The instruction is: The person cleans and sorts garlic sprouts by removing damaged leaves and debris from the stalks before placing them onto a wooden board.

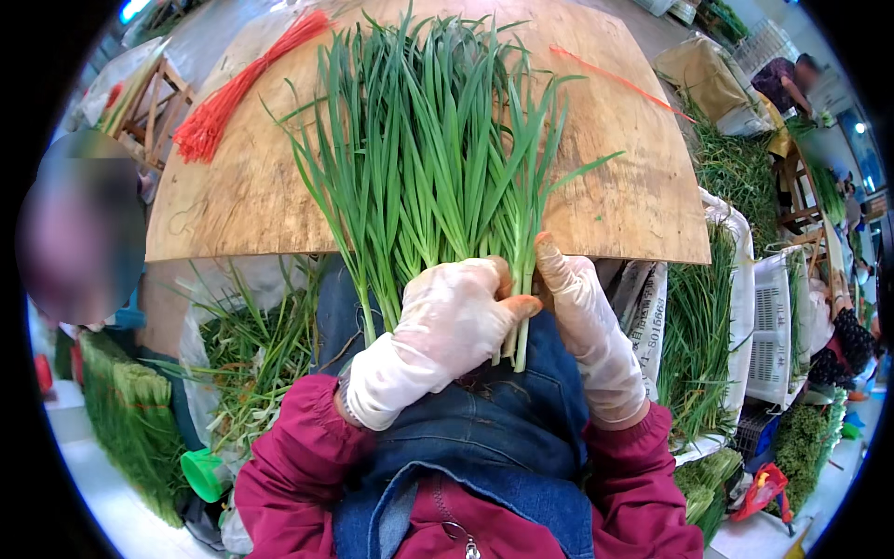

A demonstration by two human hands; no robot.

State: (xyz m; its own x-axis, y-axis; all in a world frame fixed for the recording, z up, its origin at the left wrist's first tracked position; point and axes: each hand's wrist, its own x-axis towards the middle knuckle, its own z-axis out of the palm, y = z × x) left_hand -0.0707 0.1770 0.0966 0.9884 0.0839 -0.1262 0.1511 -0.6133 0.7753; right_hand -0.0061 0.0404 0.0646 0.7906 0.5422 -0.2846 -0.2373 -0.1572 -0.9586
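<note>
A broad bunch of garlic chives (433,140), flat green leaves with pale lower stems, lies with its tops on a wooden board and its stem ends over my lap. My left hand (442,307), in a whitish glove with bare-looking fingertips, is closed around the lower stems, its thumb across those at the right. A few stems (520,345) poke out below that thumb. Close against the bunch's right side is my right hand (587,326), gloved the same way, thumb raised beside the stems. Its other fingers are hidden from view.
The plywood board (643,177) ends just ahead of my lap. Red ties (247,88) lie on it at far left, one loose tie (615,79) at right. Loose greens (251,354) sit left, a white crate of greens (740,307) right, bundled chives (135,410) lower left. People are nearby.
</note>
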